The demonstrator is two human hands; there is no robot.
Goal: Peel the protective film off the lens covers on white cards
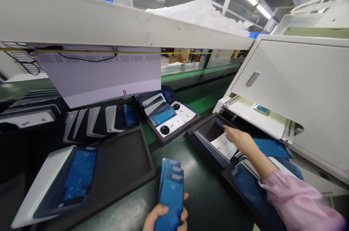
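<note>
My left hand (163,218) is at the bottom centre, closed around a stack of flat panels with blue film (171,187). My right hand (238,138), in a pink sleeve, reaches forward into a black foam tray (203,129) at the right. Its fingers look pinched at the back of the tray near a small blue piece, above a white panel (225,145) lying in the tray. Motion blur hides what the fingers hold. A row of thin panels (209,149) stands on edge along the tray's left side.
A white machine housing (294,89) stands at the right. Black trays lie on the green bench: an empty one (122,158), one with white and blue panels (167,116), and a row of upright panels (100,122). A blue-filmed panel (79,176) lies lower left. A white shelf beam (109,24) overhangs.
</note>
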